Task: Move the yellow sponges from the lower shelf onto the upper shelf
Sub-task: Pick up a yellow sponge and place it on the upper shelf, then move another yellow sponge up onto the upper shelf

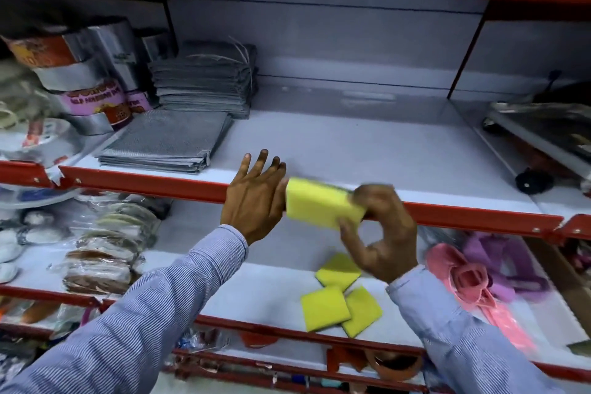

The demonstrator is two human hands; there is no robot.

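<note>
My right hand (382,230) grips a yellow sponge (319,203) at the red front rail of the upper shelf (351,150). My left hand (256,198) is spread flat beside the sponge's left end, at or very near it, with nothing held in it. Three more yellow sponges lie on the lower shelf (271,285): one at the back (335,272), one at front left (324,307), one at front right (364,310), overlapping each other. The white surface of the upper shelf behind my hands is bare.
Grey folded cloths (166,141) and a taller stack (204,80) sit on the upper shelf's left, with tape rolls (86,86) beyond. Metal utensils (543,125) lie at the right. Packaged scrubbers (105,249) fill the lower shelf's left; pink and purple items (473,275) its right.
</note>
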